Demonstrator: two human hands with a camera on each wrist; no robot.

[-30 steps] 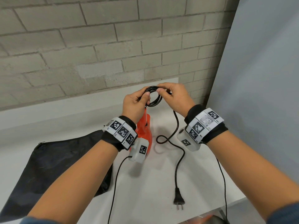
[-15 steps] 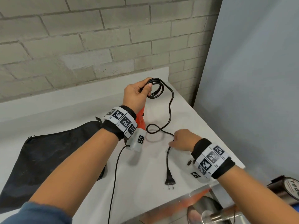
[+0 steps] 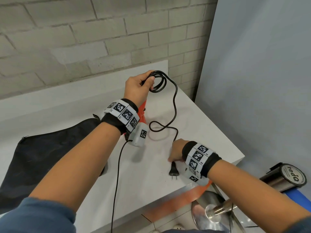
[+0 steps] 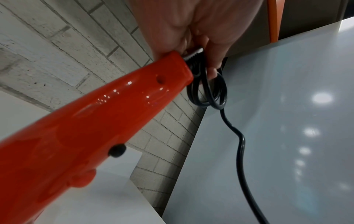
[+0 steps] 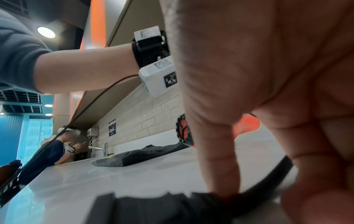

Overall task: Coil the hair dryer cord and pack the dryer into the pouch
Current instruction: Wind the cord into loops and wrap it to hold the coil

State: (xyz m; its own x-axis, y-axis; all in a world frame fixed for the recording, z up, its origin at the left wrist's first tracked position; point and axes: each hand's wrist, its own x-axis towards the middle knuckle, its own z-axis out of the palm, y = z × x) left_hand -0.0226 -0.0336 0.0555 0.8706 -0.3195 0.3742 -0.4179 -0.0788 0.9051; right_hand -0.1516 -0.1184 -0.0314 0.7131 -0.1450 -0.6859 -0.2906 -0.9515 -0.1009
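1. Orange plastic: the dryer [image 4: 80,128] stands by its handle at the centre of the white surface [image 3: 210,132], mostly hidden behind the left wrist in the head view.
2. The left hand [image 3: 137,87] is raised at about 12 o'clock of the dryer, fingers curled round a few black loops of the cord [image 3: 175,105], right at the end of the handle.
3. From the loops the cord drops toward 5 o'clock, makes one loose loop on the surface, and runs to the right hand [image 3: 176,152].
4. The right hand is down on the surface, pinching the cord just behind the plug [image 3: 174,170], which lies flat with its prongs toward the near edge.
5. The black pouch [image 3: 50,157] lies flat at 8 o'clock of the dryer.
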